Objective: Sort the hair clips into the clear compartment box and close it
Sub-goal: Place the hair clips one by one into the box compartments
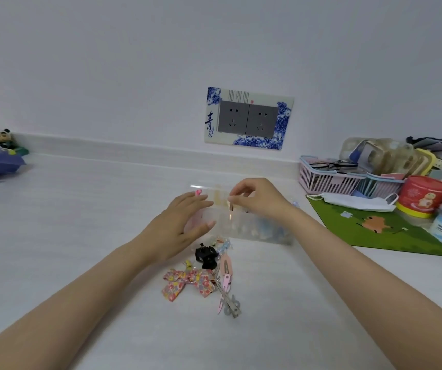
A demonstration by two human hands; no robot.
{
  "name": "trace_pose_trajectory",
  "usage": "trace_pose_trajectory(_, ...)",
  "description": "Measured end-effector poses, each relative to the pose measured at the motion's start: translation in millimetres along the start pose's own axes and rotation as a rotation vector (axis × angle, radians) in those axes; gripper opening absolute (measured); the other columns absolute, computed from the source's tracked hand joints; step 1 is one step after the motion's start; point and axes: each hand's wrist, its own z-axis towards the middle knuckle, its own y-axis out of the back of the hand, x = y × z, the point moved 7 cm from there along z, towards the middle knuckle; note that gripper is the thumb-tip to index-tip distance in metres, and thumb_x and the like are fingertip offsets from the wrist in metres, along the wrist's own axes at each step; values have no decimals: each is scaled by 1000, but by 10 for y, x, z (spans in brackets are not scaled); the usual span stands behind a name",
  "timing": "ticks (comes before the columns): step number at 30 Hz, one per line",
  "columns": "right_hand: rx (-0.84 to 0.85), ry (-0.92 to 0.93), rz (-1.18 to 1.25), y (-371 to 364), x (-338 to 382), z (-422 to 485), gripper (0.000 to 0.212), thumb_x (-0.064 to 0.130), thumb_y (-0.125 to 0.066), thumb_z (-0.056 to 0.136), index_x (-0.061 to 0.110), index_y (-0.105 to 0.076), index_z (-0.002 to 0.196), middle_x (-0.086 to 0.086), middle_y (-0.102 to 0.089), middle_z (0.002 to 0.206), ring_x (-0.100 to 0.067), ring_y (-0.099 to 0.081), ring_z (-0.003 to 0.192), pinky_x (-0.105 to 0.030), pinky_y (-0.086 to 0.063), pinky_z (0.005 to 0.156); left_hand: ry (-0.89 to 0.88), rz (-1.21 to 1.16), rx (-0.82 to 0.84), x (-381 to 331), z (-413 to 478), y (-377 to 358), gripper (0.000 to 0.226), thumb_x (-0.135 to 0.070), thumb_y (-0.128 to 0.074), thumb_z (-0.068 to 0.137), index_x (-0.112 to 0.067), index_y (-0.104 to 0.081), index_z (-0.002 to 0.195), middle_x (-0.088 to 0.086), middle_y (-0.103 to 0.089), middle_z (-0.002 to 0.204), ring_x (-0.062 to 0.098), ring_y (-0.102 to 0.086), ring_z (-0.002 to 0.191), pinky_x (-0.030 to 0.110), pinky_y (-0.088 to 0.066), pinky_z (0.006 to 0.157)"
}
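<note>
Here, right hand [257, 198] with small clip [231, 206] above clear compartment box [254, 231].

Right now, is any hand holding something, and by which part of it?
The right hand pinches a small hair clip by its upper end, over the clear box. The left hand holds nothing; it lies open against the box.
</note>
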Motion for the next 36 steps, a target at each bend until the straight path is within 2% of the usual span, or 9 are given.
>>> trace_pose_trajectory(3, -110, 100, -185, 72, 44, -84, 13, 30, -66, 84, 26, -65, 96, 12, -64, 100, -10, -53, 93, -25, -45, 80, -5, -18, 13, -25, -13, 2, 84, -83, -21, 72, -33, -40, 138, -18, -30, 148, 0, -14, 141, 27, -17, 115)
trace_pose_trajectory(6, -180, 233, -61, 121, 264, -350, 6, 27, -64, 85, 27, -66, 91, 14, -66, 97, -5, -55, 86, -9, -37, 71, -20, -69, 4, -80, -30, 99, 84, -83, -24, 71, -33, -45, 135, -24, -31, 141, -5, -18, 137, 21, -15, 112)
trace_pose_trajectory(9, -19, 245, 109, -45, 318, -644, 4, 21, -67, 84, 25, -68, 85, 18, -67, 84, -1, -54, 73, -15, -40, 66, -70, -67, -75, -187, -95, 297, 47, -68, -48, 76, -38, -65, 108, -24, -57, 121, -4, -46, 117, 20, -36, 99)
trace_pose_trajectory(11, 60, 217, 142, -167, 222, -775, 4, 20, -68, 83, 24, -69, 84, 19, -66, 81, -1, -53, 72, -17, -40, 67, -9, -130, 19, -214, -148, 276, 31, -61, -61, 73, -38, -70, 92, -22, -66, 97, 1, -56, 95, 21, -46, 81)
trace_pose_trajectory(14, 59, 179, 165, -202, 82, -819, 4, 20, -68, 84, 23, -70, 86, 13, -67, 85, -4, -55, 76, -16, -42, 70, 48, -78, 220, -253, -209, 65, 26, -54, -72, 69, -40, -71, 91, -23, -64, 87, 2, -57, 83, 23, -50, 69)
trace_pose_trajectory(19, 24, 128, 214, -168, 16, -828, 6, 17, -67, 84, 23, -68, 83, 9, -68, 85, -3, -57, 77, -14, -44, 73, 103, -151, 225, -245, -193, 17, 17, -38, -76, 73, -32, -75, 89, -13, -72, 77, 5, -66, 70, 26, -54, 68)
trace_pose_trajectory(22, 30, 95, 284, -201, 24, -835, 4, 18, -67, 84, 21, -68, 87, 5, -69, 90, -6, -64, 79, -16, -49, 73, 101, -281, 167, -272, -182, 61, 13, -32, -75, 76, -27, -76, 87, -12, -75, 81, 10, -68, 69, 33, -56, 73)
trace_pose_trajectory(27, 64, -22, 598, -253, 93, -865, 18, 16, -61, 87, 9, -64, 103, -10, -71, 98, -14, -71, 80, -20, -56, 69, 115, -505, -143, -319, -145, 248, 21, -21, -79, 72, -20, -70, 91, -5, -72, 91, 18, -68, 70, 31, -57, 73)
trace_pose_trajectory(36, 48, 13, 641, -272, 152, -836, 21, 11, -66, 82, 17, -67, 102, -7, -71, 102, -11, -71, 82, -19, -56, 70, 84, -613, -196, -351, -141, 222, 33, -15, -81, 69, -19, -64, 98, 1, -71, 96, 21, -68, 75, 26, -57, 72)
